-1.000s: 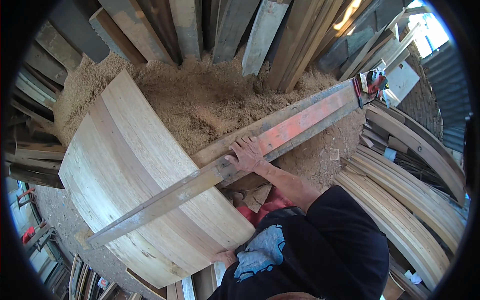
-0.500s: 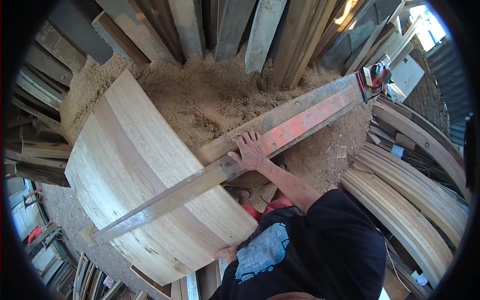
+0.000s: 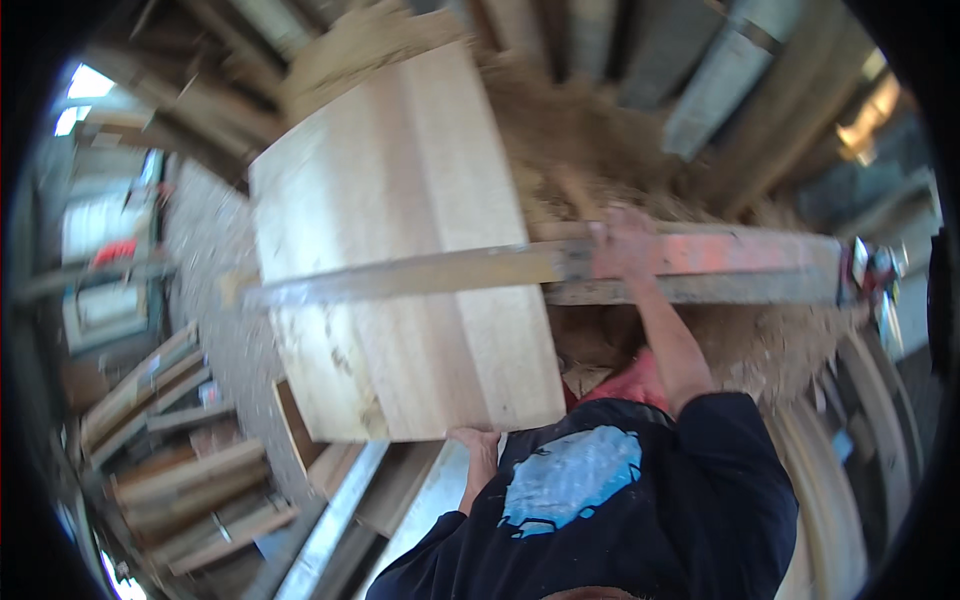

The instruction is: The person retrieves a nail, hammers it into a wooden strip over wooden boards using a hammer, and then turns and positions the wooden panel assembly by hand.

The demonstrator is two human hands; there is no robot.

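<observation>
A wide pale wooden panel (image 3: 400, 190) with a darker brown band lies left of centre. Across it runs a long straight bar (image 3: 400, 275), whose right part is a worn red-painted strip (image 3: 740, 252) on a wooden beam (image 3: 690, 290). My right hand (image 3: 627, 240) lies on the bar just right of the panel, its fingers spread but smeared by motion. At the panel's near edge, my left hand (image 3: 478, 440) grips the wood; some of its fingers are hidden.
Heaped sawdust (image 3: 560, 140) lies behind the panel, with upright planks (image 3: 735, 75) beyond. Red and dark tools (image 3: 868, 268) sit at the beam's right end. Stacked lumber (image 3: 200, 490) fills the lower left, and curved boards (image 3: 815, 480) the lower right.
The view has swung, so the panel and bar appear turned clockwise, higher and further right. Both hands keep about the same places on the bar and the panel. The picture is blurrier.
</observation>
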